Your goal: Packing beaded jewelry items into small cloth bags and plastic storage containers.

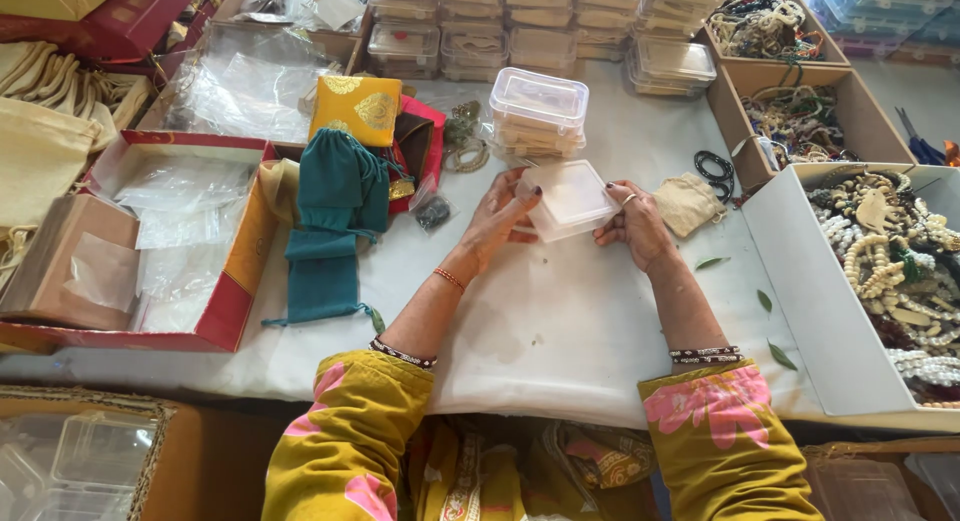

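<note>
Both hands, left hand [497, 219] and right hand [632, 224], grip a clear plastic box [568, 198] between them above the tabletop [560, 321].

Box [568, 196] mid-table [560, 321]; pouches [335, 221] left, bead tray [800, 261] right, stacked boxes [538, 111] behind.

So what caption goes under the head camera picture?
Left hand and right hand hold a small clear plastic box over a white table.

Left hand [500, 219] and right hand [632, 224] raised together, fingers curled.
</note>
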